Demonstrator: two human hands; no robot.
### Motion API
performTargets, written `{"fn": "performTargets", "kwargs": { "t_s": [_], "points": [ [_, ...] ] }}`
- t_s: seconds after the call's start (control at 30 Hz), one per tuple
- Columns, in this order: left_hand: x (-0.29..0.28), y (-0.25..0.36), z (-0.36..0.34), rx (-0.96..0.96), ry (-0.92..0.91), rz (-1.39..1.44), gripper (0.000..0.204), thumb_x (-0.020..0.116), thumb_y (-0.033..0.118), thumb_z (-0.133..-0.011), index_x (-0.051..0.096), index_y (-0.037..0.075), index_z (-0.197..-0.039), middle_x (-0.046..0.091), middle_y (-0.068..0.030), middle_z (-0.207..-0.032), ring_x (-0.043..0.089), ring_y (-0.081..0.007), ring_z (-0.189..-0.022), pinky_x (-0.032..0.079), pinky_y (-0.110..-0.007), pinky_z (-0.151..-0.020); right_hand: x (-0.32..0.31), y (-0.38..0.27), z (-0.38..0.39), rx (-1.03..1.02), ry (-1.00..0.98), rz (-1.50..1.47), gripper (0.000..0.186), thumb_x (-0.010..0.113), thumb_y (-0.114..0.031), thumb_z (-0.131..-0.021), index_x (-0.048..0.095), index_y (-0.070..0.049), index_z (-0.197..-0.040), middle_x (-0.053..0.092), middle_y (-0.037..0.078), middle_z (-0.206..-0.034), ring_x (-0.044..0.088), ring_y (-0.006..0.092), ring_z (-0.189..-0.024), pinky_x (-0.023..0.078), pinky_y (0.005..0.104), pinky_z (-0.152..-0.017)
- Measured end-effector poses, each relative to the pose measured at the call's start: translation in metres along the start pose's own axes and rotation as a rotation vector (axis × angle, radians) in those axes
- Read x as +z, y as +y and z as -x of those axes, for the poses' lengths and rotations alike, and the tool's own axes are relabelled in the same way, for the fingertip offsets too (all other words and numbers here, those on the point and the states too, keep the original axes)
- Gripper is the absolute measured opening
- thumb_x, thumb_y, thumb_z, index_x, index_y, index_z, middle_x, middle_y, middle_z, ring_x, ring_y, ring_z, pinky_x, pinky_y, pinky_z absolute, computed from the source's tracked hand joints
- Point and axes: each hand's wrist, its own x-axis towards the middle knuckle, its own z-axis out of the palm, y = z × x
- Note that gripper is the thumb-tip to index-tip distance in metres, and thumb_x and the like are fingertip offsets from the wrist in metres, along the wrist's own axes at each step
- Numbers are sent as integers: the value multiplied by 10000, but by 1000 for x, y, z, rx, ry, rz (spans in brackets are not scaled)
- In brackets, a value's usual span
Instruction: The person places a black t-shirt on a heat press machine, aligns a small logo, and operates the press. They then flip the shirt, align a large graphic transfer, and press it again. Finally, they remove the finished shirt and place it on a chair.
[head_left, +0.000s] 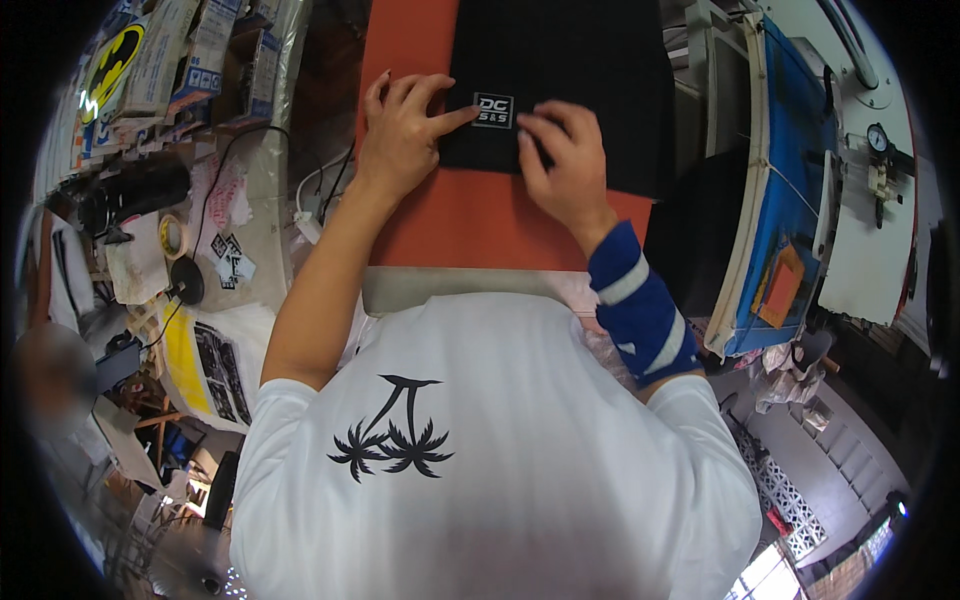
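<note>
- We see the near-square label [494,111] on black cloth [570,50], between both hands, without clear long axis.
- Left hand [403,135], nearer: spread, forefinger at its left edge.
- Right hand [572,160]: curled, just right of it; we cannot tell whether pinching.

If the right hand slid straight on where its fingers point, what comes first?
The right hand would probably meet the small square black-and-white label on the flat black fabric; depth is hard to judge.
</note>
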Motion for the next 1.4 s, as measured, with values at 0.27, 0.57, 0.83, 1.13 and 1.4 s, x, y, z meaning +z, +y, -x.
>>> {"fn": "performTargets", "kwargs": {
  "t_s": [0.27, 0.57, 0.83, 1.13, 1.4],
  "points": [
    [1, 0, 1, -1, 2, 7, 555, 649, -49, -771, 789, 341, -1141, 612, -5, -1316, 532, -221, -1282, 252, -553, -1191, -11, -32, 38, -42, -123, 176, 273, 743, -159, -819, 744, -76, -1079, 643, 122, -1140, 591, 329, -1092, 436, 480, -972],
    [-1, -1, 0, 12, -2, 21, 549, 644, -42, -773, 787, 330, -1149, 615, -17, -1323, 542, -236, -1277, 260, -561, -1178, 19, 19, -22, -95, -1, 124, 183, 761, -151, -843, 784, -95, -1016, 691, 115, -1185, 612, 342, -1190, 450, 499, -1106],
    [-1, 1, 1, -3, 3, 20, 527, 671, -28, -767, 789, 336, -1129, 599, 1, -1325, 528, -222, -1288, 247, -577, -1187, 20, 20, -20, -88, 3, 112, 183, 768, -158, -848, 794, -103, -1020, 698, 121, -1190, 607, 347, -1212, 439, 501, -1132],
    [0, 1, 1, -7, 11, 15, 527, 664, -28, -768, 788, 331, -1133, 610, -10, -1320, 538, -222, -1277, 257, -563, -1184, 21, 20, -19, -93, 2, 128, 207, 782, -162, -848, 783, -117, -1051, 691, 109, -1215, 611, 353, -1204, 460, 502, -1108],
    [-1, 1, 1, -16, 18, 24, 531, 654, -39, -763, 790, 317, -1134, 619, -15, -1312, 551, -222, -1262, 255, -574, -1179, 22, 20, -20, -93, 11, 144, 200, 776, -174, -856, 783, -124, -1049, 691, 105, -1206, 613, 352, -1193, 460, 505, -1108]
  ]
}}
